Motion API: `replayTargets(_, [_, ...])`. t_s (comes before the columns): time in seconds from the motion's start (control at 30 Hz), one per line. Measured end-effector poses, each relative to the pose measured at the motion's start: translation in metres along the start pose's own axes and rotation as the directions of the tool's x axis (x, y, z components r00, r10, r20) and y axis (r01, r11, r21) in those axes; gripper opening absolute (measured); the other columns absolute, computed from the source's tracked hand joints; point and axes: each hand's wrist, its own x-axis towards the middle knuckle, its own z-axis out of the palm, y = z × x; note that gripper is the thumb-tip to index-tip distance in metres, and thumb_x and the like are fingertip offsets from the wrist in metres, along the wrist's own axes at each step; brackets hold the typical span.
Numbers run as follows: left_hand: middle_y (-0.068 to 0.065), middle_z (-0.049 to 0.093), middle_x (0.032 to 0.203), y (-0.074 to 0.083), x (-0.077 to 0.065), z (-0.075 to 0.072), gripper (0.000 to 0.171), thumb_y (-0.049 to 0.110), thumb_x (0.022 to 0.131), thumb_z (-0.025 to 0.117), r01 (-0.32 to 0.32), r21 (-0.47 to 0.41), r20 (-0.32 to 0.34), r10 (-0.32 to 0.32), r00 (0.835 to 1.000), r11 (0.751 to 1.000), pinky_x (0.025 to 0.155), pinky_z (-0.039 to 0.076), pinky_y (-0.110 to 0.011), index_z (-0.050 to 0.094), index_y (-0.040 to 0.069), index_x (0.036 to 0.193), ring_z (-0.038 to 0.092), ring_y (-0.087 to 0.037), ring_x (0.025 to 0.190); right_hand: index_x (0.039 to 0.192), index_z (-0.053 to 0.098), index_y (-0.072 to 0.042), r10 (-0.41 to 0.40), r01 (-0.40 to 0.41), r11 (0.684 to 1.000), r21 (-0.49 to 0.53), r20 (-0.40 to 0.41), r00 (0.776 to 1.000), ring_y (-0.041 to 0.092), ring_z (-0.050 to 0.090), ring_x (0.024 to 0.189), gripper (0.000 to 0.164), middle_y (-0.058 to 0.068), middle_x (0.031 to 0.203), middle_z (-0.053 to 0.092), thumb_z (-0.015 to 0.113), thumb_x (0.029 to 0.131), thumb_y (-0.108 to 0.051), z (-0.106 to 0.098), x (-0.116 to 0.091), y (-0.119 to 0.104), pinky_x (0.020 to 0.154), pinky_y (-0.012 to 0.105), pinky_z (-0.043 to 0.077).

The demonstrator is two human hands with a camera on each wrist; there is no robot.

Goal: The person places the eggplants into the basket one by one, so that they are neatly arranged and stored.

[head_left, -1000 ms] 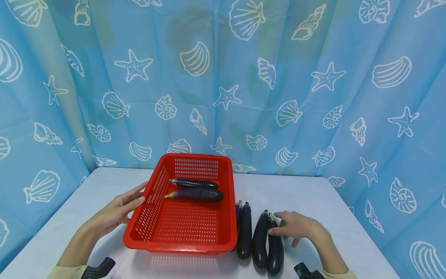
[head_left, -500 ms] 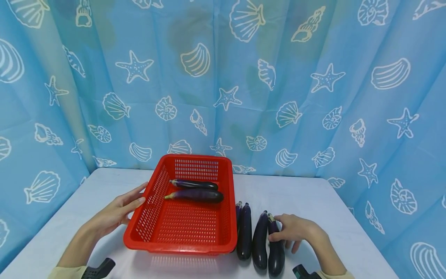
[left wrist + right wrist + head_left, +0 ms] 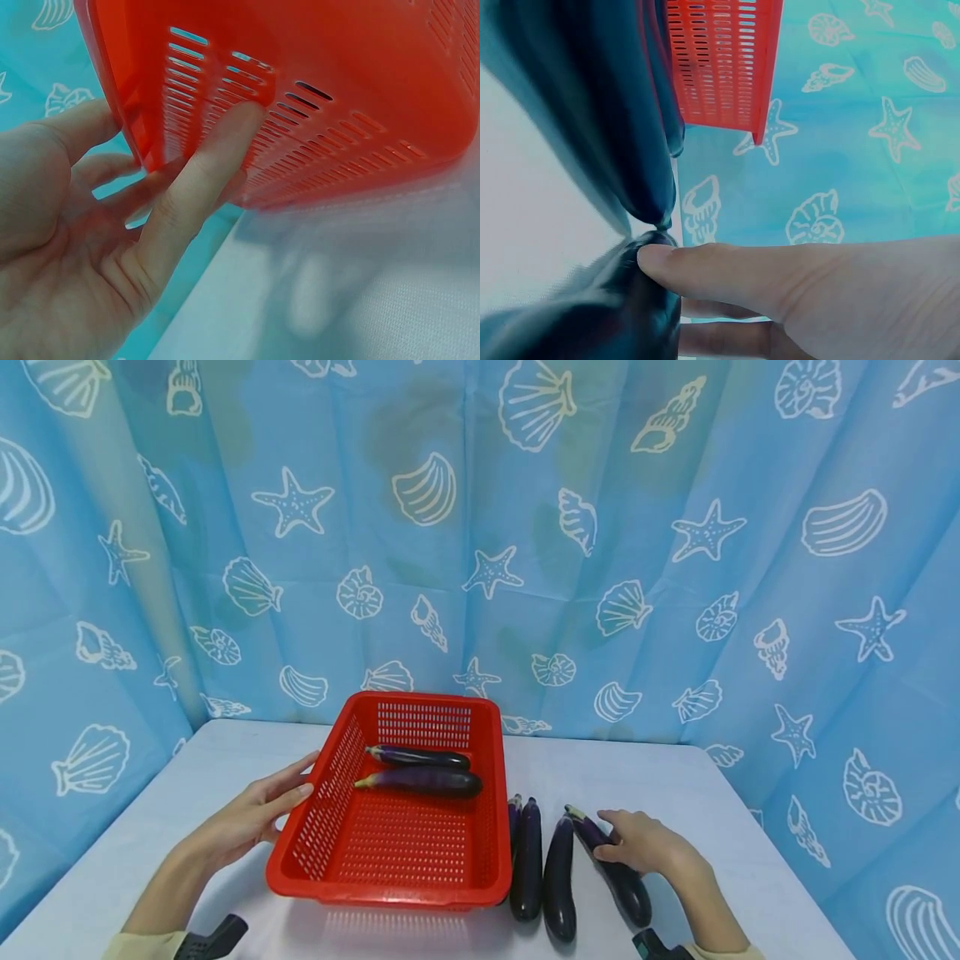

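My right hand (image 3: pixel 651 847) grips a dark purple eggplant (image 3: pixel 628 889) near its stem end, thumb over the top. In the right wrist view the thumb (image 3: pixel 705 270) lies across that eggplant's dark skin. The eggplant slants on the table, stem toward the back left. Just left of it lies a curved eggplant (image 3: pixel 559 881). My left hand (image 3: pixel 243 818) touches the left side of a red plastic basket (image 3: pixel 397 892) with extended fingers. In the left wrist view a fingertip (image 3: pixel 244 116) rests against the slotted wall. Two eggplants (image 3: pixel 423 780) lie crosswise inside the basket, toward its back.
Another eggplant (image 3: pixel 528 864) lies along the basket's right side, and one more eggplant (image 3: pixel 514 810) is mostly hidden between them. A white cloth covers the table (image 3: pixel 637 768). Behind it hangs a blue curtain (image 3: pixel 480 527) with white shells and starfish.
The gripped eggplant has swung away from the curved one, its lower end moving right, so a gap shows between their lower parts. My left hand and the basket have stayed in place.
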Motion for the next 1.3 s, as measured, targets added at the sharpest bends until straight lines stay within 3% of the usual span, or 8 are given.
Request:
replayTargets(0.13, [-0.013,0.03,0.146,0.0004,0.0,-0.0003,0.059,0.03,0.094,0.046,-0.001,-0.008,0.004,0.001,1.0,1.0,0.075,0.051,-0.054,0.015,0.036,0.144,0.055,-0.026,0.112,0.131,0.043,0.0,-0.006,0.006,1.0,-0.028,-0.004,1.0,0.02,0.063,0.077,0.064,0.012,0.098,0.065,0.068,0.079,-0.028,-0.0004,0.002,0.0014,0.065,0.039,0.054])
replayTargets(0.37, [-0.012,0.031,0.146,0.0002,-0.0017,0.0001,0.059,0.03,0.094,0.046,0.013,-0.013,-0.001,-0.013,1.0,1.0,0.077,0.051,-0.053,0.015,0.037,0.144,0.055,-0.026,0.113,0.131,0.043,0.0,0.004,-0.006,0.998,0.064,0.036,0.999,0.019,0.062,0.072,0.07,0.014,0.097,0.065,0.073,0.073,-0.028,-0.0016,0.001,0.0033,0.051,0.032,0.054])
replayTargets(0.63, [-0.012,0.03,0.146,0.0004,-0.0019,0.0006,0.06,0.03,0.094,0.046,0.011,-0.009,0.004,-0.011,1.0,1.0,0.077,0.051,-0.053,0.014,0.037,0.144,0.054,-0.025,0.114,0.129,0.045,0.0,0.019,-0.019,1.0,0.004,0.022,1.0,0.017,0.061,0.072,0.062,0.012,0.096,0.065,0.069,0.078,-0.028,-0.003,0.0004,0.0051,0.057,0.032,0.053])
replayTargets(0.8, [-0.009,0.032,0.145,0.0004,0.0003,0.0001,0.059,0.03,0.094,0.047,0.023,-0.016,-0.009,-0.023,1.0,1.0,0.077,0.051,-0.053,0.016,0.038,0.143,0.053,-0.026,0.115,0.13,0.045,0.001,0.017,-0.017,1.0,0.016,0.021,1.0,0.015,0.06,0.068,0.068,0.011,0.094,0.065,0.072,0.075,-0.029,-0.0037,-0.0002,0.0036,0.055,0.032,0.053])
replayTargets(1.3, [-0.01,0.032,0.145,0.0007,0.0,-0.0003,0.059,0.03,0.094,0.047,0.014,-0.006,-0.012,-0.014,1.0,1.0,0.076,0.051,-0.053,0.017,0.038,0.143,0.053,-0.026,0.114,0.129,0.046,-0.003,0.056,-0.057,0.998,0.026,0.042,0.998,0.02,0.061,0.075,0.073,0.014,0.098,0.063,0.078,0.067,-0.027,-0.0031,0.0004,0.0009,0.052,0.031,0.054])
